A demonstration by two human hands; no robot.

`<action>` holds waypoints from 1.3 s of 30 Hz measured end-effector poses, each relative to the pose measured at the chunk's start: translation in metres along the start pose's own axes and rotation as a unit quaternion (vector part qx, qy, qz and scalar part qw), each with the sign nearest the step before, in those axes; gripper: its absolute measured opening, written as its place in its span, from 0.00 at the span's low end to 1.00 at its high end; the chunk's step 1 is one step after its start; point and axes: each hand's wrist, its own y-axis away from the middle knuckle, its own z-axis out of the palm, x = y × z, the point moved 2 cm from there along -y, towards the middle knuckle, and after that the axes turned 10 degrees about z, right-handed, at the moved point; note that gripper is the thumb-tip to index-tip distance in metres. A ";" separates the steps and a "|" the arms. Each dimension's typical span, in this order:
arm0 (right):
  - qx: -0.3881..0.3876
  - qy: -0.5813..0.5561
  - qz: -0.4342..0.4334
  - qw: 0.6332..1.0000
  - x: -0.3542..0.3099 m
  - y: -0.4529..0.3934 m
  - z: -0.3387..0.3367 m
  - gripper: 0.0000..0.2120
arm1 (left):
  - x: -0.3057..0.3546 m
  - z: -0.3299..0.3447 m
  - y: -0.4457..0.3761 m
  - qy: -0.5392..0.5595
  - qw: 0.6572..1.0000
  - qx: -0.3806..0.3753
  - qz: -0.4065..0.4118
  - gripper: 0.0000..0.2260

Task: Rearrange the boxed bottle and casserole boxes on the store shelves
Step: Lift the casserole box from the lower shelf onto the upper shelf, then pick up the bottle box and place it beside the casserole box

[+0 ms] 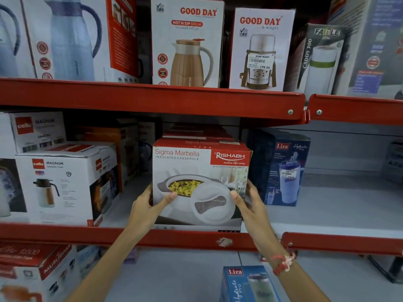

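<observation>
red middle shelf (152, 237) | red-white casserole box (200, 184), upright | left hand (150, 203), right hand (248, 203) clamped on its sides

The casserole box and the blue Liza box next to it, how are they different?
The Sigma Marbella casserole box is red and white and wide; the Liza Hydrate Pro box is dark blue and taller than it is wide. The casserole box is gripped at its sides by the left hand and right hand; the Liza box stands untouched. The Liza box shows a price sticker; the casserole box shows none. Both sit on the middle shelf.
</observation>
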 end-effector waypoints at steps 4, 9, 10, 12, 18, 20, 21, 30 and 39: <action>0.000 0.009 0.002 1.000 -0.001 0.007 -0.001 0.35 | 0.002 0.004 0.009 0.016 1.000 -0.001 -0.008 0.26; 0.052 0.047 -0.021 0.997 0.003 0.035 -0.012 0.31 | 0.008 0.009 0.036 -0.026 0.994 0.108 -0.008 0.34; 0.061 0.049 -0.030 0.997 0.003 0.043 -0.015 0.28 | 0.013 0.011 0.044 -0.035 0.989 0.140 0.007 0.32; 0.074 0.062 -0.054 0.994 0.007 0.060 -0.022 0.21 | 0.024 0.019 0.062 -0.038 0.982 0.177 0.061 0.25; 0.126 0.088 -0.056 0.986 0.062 0.114 -0.057 0.13 | 0.010 0.075 0.138 0.004 0.993 0.102 0.053 0.11; 0.135 0.102 -0.045 0.984 0.091 0.131 -0.070 0.17 | -0.006 0.100 0.167 0.035 0.997 0.063 -0.008 0.09; 0.132 0.112 -0.040 0.984 0.106 0.139 -0.076 0.20 | -0.017 0.113 0.182 0.043 0.997 0.041 -0.046 0.09; -0.090 0.179 0.221 0.954 0.204 0.166 -0.094 0.25 | -0.050 0.180 0.242 0.082 0.945 -0.208 -0.238 0.29; -0.063 0.073 0.201 0.975 0.159 0.178 -0.106 0.18 | -0.006 0.167 0.239 0.121 0.962 -0.170 -0.174 0.20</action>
